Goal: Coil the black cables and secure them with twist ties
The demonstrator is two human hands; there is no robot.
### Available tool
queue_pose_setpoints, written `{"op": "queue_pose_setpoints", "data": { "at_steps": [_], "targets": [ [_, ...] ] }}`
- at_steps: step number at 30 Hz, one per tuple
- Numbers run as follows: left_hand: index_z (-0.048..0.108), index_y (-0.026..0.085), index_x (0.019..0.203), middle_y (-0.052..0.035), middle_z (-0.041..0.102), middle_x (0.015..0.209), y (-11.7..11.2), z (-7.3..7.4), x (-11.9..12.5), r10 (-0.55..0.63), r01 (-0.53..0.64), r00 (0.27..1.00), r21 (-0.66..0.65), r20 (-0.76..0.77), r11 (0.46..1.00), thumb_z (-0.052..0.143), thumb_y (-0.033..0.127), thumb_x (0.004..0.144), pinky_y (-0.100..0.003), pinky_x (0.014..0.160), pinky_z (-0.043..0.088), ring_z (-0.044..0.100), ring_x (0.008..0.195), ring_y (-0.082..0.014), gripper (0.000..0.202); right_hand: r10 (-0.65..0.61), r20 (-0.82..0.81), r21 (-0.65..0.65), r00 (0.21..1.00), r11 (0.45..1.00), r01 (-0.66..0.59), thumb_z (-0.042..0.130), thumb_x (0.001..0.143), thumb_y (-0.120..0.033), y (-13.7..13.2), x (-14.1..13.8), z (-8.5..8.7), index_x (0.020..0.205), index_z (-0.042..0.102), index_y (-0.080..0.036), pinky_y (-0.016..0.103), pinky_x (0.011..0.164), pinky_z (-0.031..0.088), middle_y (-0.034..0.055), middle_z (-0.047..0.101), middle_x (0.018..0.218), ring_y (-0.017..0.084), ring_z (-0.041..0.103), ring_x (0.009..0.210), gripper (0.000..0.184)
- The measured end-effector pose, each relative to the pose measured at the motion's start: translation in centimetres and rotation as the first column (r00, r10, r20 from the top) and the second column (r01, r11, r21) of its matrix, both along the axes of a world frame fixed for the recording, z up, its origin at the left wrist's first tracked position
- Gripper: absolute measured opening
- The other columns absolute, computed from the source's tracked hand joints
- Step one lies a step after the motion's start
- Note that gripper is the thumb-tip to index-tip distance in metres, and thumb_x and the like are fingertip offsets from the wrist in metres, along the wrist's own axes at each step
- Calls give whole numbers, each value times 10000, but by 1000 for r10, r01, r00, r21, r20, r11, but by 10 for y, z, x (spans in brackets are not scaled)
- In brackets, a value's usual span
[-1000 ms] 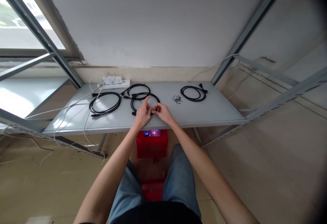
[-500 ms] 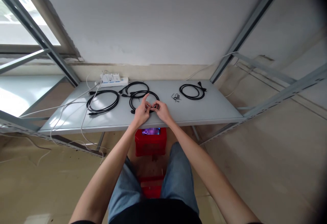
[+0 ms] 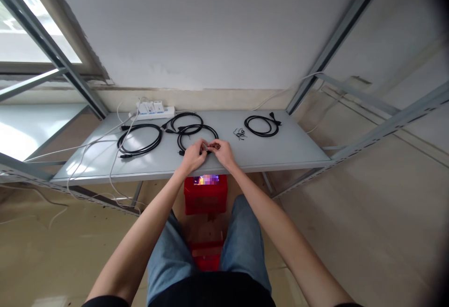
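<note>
A coiled black cable lies on the grey metal shelf in front of me. My left hand and my right hand meet at its near edge, fingers pinched together on the coil and on something small that I cannot make out. Two more black coils lie to the left, one large and one smaller behind. Another black coil rests to the right, with a small heap of black twist ties beside it.
A white power strip sits at the shelf's back left, with white cords trailing off the left edge. A red crate stands on the floor under the shelf, between my knees. Slanted metal uprights frame both sides.
My left index finger, raised a second ago, has folded down. Both hands now pinch closer together at the coil's near edge. The view has shifted slightly.
</note>
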State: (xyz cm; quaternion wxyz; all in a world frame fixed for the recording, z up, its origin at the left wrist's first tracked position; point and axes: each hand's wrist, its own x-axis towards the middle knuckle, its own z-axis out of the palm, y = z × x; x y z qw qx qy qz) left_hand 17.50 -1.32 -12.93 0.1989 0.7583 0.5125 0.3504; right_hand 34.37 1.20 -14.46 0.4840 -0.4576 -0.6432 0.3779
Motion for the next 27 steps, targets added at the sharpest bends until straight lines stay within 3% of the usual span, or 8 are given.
{"op": "queue_pose_setpoints", "data": {
  "at_steps": [3,7,17,27],
  "targets": [
    [717,227,1038,-39,704,896,0,4,-2,-33,30,994,-31,-104,999,559,184,846,-343,765,470,640,833,-224,252,-45,24,37,999,998,44,766,844,-480,-2,0,2,776,724,-206,313,679,452,36,716,752,171,530,662,285],
    [730,204,957,-53,671,913,2,2,-6,-99,98,988,-17,-117,995,644,303,890,-331,746,464,609,803,-207,147,-73,72,116,995,991,64,737,895,-430,-5,0,3,774,727,-214,320,714,459,45,724,779,182,559,691,248],
    [642,197,809,-63,624,915,6,-12,-8,-83,86,989,24,-126,996,587,291,1002,-323,790,471,598,821,-204,222,59,131,145,990,986,-78,744,849,-225,-14,-6,5,768,735,-215,311,698,451,27,717,807,169,559,694,82],
    [702,198,1025,-100,689,1012,-2,-13,-5,-50,72,970,86,-237,994,516,332,1071,-336,821,489,660,932,-244,233,-49,114,175,992,984,29,699,920,-346,-16,-3,8,787,687,-229,327,748,492,45,712,835,195,586,729,178]
  ]
}}
